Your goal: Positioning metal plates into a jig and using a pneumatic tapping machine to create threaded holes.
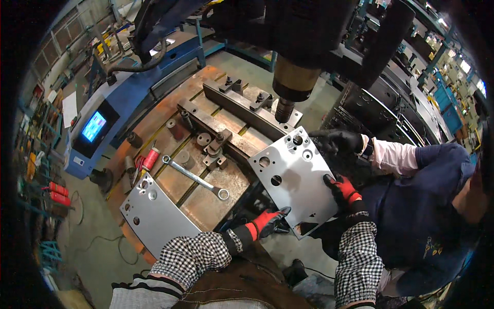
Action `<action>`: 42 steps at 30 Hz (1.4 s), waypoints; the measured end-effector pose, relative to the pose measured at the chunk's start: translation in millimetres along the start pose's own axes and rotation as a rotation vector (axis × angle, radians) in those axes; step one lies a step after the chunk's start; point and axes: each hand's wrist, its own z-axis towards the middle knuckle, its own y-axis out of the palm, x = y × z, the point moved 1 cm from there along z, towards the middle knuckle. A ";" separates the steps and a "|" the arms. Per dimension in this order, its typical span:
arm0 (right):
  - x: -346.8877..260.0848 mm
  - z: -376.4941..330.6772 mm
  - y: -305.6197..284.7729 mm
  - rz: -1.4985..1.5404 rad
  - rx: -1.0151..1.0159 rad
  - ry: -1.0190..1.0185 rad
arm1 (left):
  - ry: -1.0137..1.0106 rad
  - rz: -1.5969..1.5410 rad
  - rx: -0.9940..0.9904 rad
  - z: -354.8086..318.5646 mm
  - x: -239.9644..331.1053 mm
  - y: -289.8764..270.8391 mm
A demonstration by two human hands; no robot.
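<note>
A grey sheet-metal plate (304, 188) with round holes is held up, tilted, off the right front corner of the machine table. My left hand (268, 223), in a red and black glove, is closed on its lower left edge. On the plate's right edge my right hand (341, 189), gloved alike, grips it with the thumb over the face; the other fingers are partly hidden. A co-worker's black-gloved hand (337, 140) is at the plate's far right corner. Just beyond that end hangs the machine's spindle with a threaded-looking tool (284, 110).
A similar plate (162, 219) lies at the table's front left. A ring spanner (191, 176), a red-handled tool (150, 158) and clamping blocks (217, 150) rest on the rusty slotted table (206, 208). Steel bars (234, 110) cross it. A blue control arm with a lit screen (94, 126) stands left; the co-worker (411, 206) is close right.
</note>
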 end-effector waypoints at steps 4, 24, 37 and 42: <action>11.7 0.5 19.8 0.100 0.057 -0.066 | 0.084 0.103 0.092 16.4 -13.8 -26.6; -144.5 14.8 24.8 -0.096 0.046 -0.080 | 0.122 -0.085 0.031 -24.6 60.0 43.7; -237.4 20.4 106.6 -0.811 0.214 -0.757 | 0.409 0.138 0.085 -9.5 43.2 41.6; -173.2 9.4 51.7 -0.341 0.521 -0.416 | 0.316 0.036 0.026 -7.9 41.8 45.0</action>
